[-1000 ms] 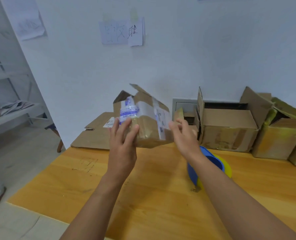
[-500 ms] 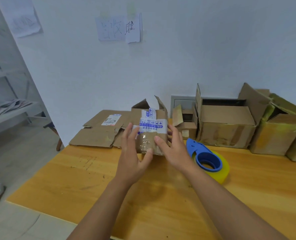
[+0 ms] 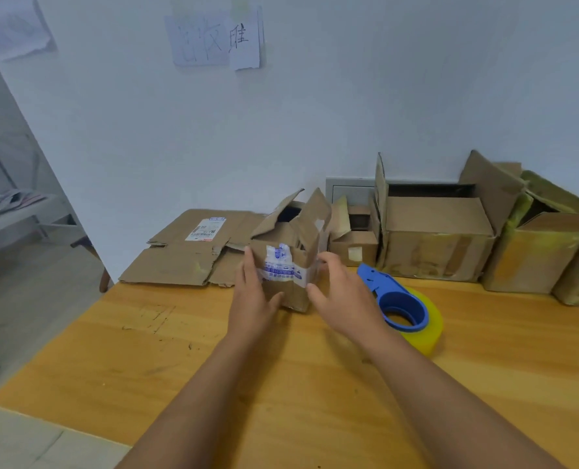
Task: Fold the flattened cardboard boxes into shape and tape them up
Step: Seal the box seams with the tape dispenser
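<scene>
Right now I am watching a small cardboard box (image 3: 286,265) standing upright on the wooden table (image 3: 213,367), its top flaps open and pointing up. A band of white tape (image 3: 281,270) with blue print is wrapping around its front; the characters are too blurred for me to read. My left hand (image 3: 252,299) is pressing flat against the box's left side, fingers straight. My right hand (image 3: 344,299) is sitting at the box's right side with fingers loosely spread, and I cannot tell whether they are touching it. Just right of that hand, a blue tape dispenser (image 3: 396,299) holding a yellowish roll is lying on the table. Flattened cardboard (image 3: 186,255) with a white shipping label (image 3: 205,229), unreadable, is lying behind. Folded boxes (image 3: 433,238) are lining the wall. Paper notes (image 3: 217,40) on the wall are showing handwritten characters, faint and hard to make out.
</scene>
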